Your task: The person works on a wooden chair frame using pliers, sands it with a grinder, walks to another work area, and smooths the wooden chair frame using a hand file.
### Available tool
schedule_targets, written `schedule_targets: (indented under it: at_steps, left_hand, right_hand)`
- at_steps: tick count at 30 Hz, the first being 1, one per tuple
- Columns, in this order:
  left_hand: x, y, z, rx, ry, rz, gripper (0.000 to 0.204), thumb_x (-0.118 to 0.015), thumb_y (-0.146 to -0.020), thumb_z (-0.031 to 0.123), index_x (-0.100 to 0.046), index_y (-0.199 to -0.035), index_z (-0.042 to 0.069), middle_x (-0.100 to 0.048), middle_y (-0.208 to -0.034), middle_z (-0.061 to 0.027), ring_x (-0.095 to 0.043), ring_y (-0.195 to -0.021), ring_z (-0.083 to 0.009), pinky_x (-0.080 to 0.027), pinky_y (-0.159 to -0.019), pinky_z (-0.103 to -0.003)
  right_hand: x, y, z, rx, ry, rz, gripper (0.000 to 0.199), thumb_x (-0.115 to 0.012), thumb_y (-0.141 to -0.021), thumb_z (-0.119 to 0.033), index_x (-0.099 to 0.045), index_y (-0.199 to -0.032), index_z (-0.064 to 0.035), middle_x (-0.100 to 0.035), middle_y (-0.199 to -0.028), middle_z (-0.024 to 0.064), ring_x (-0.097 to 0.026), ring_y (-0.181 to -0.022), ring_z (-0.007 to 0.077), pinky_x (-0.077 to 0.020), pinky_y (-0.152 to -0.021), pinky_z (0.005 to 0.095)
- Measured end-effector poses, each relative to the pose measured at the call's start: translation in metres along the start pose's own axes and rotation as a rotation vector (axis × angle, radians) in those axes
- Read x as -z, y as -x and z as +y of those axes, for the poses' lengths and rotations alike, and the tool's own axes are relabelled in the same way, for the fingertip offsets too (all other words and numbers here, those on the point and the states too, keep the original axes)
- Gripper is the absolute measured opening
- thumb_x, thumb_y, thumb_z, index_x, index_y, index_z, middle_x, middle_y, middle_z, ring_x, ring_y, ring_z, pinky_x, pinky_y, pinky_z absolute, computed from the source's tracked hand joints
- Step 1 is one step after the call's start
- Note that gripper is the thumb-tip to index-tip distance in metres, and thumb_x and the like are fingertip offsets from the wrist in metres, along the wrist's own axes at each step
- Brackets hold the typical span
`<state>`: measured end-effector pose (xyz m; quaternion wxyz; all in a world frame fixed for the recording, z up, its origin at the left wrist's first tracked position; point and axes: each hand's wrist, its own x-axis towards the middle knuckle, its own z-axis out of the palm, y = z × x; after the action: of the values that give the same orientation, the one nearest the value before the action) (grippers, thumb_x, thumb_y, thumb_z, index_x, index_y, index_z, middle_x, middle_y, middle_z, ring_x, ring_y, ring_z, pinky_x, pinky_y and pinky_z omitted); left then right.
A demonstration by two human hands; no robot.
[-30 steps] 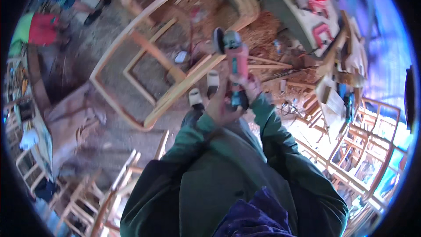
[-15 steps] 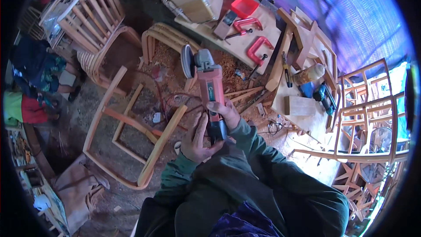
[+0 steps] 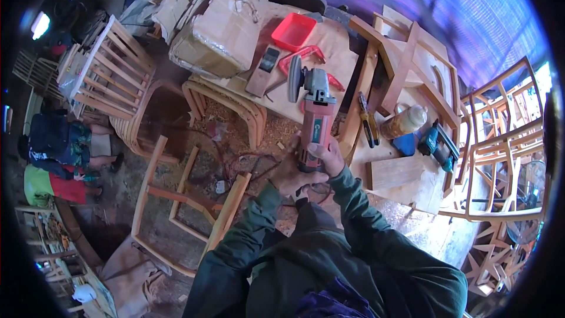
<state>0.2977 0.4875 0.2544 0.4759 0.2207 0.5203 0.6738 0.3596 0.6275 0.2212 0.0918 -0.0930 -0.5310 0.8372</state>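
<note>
In front of me I hold an angle grinder (image 3: 319,126) upright, with a pinkish-red body, a grey metal head and a disc (image 3: 296,78) at its upper left. My right hand (image 3: 331,158) grips the lower body from the right, thumb across its front. My left hand (image 3: 289,172) is closed around the rear end from the left and below; some of its fingers are hidden behind the tool. Beyond the grinder, a red clamp (image 3: 311,52) and a red tray (image 3: 293,32) lie on a board.
A wooden chair frame (image 3: 154,191) stands on the floor at left, with a cable (image 3: 259,156) beside it. At right, a board holds pliers (image 3: 369,121), a bottle (image 3: 406,122), a green nail gun (image 3: 438,146) and a wood block (image 3: 394,172). Two people crouch at far left.
The grinder and both hands have moved right and slightly up in the picture. My left hand, with fingers spread beside the grinder earlier, now wraps its rear end. The whole view has shifted.
</note>
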Motion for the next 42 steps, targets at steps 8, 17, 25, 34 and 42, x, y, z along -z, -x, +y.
schedule_targets:
  at_steps: [8, 17, 25, 34, 42]
  left_hand:
    - [-0.004, -0.070, 0.006, -0.342, -0.219, -0.003, 0.064, -0.077, -0.077, 0.015, -0.042, -0.128, 0.001, -0.060, -0.100, -0.0082, -0.063, -0.089, -0.0152, -0.053, -0.071, -0.029]
    - [-0.016, -0.111, 0.035, 0.042, 0.003, 0.043, 0.049, -0.073, -0.085, 0.025, -0.050, -0.121, 0.002, -0.061, -0.096, -0.0057, -0.061, -0.079, -0.0120, -0.052, -0.065, -0.027]
    - [-0.007, -0.173, 0.032, -0.393, -0.252, 0.147, 0.041, -0.074, -0.082, 0.019, -0.055, -0.113, 0.000, -0.063, -0.099, -0.0078, -0.064, -0.082, -0.0134, -0.054, -0.068, -0.028]
    - [0.044, -0.241, 0.020, -0.217, -1.151, 0.307, 0.069, -0.074, -0.070, 0.055, -0.053, -0.106, 0.000, -0.064, -0.101, -0.0248, -0.063, -0.095, -0.0405, -0.049, -0.083, -0.048]
    - [0.049, -0.271, 0.036, -0.045, -1.450, 0.255, 0.075, -0.076, -0.069, 0.045, -0.047, -0.122, 0.002, -0.060, -0.113, -0.0248, -0.060, -0.104, -0.0420, -0.048, -0.086, -0.052]
  right_hand:
    - [0.023, -0.037, -0.050, -0.014, 0.107, 0.062, 0.059, -0.064, -0.085, -0.032, -0.051, -0.130, 0.0028, -0.061, -0.123, 0.0128, -0.057, -0.107, 0.0182, -0.0433, -0.096, 0.0337]
    - [0.061, -0.072, -0.055, 0.030, -0.072, 0.059, 0.059, -0.060, -0.085, -0.039, -0.051, -0.125, 0.0035, -0.061, -0.122, 0.0200, -0.061, -0.103, 0.0231, -0.0494, -0.090, 0.0352]
    - [0.101, -0.106, -0.046, 0.006, -0.204, 0.186, 0.054, -0.048, -0.098, -0.046, -0.050, -0.131, -0.0030, -0.063, -0.116, 0.0104, -0.061, -0.102, 0.0177, -0.0499, -0.089, 0.0347]
    - [0.081, -0.019, -0.059, -0.038, 0.267, 0.195, 0.047, -0.046, -0.101, -0.044, -0.056, -0.120, -0.0024, -0.061, -0.111, 0.0076, -0.057, -0.106, 0.0165, -0.0481, -0.086, 0.0332]
    - [0.080, 0.019, -0.062, -0.108, 0.476, 0.179, 0.044, -0.058, -0.096, -0.038, -0.056, -0.119, -0.0009, -0.062, -0.111, 0.0134, -0.058, -0.109, 0.0234, -0.0448, -0.094, 0.0362]
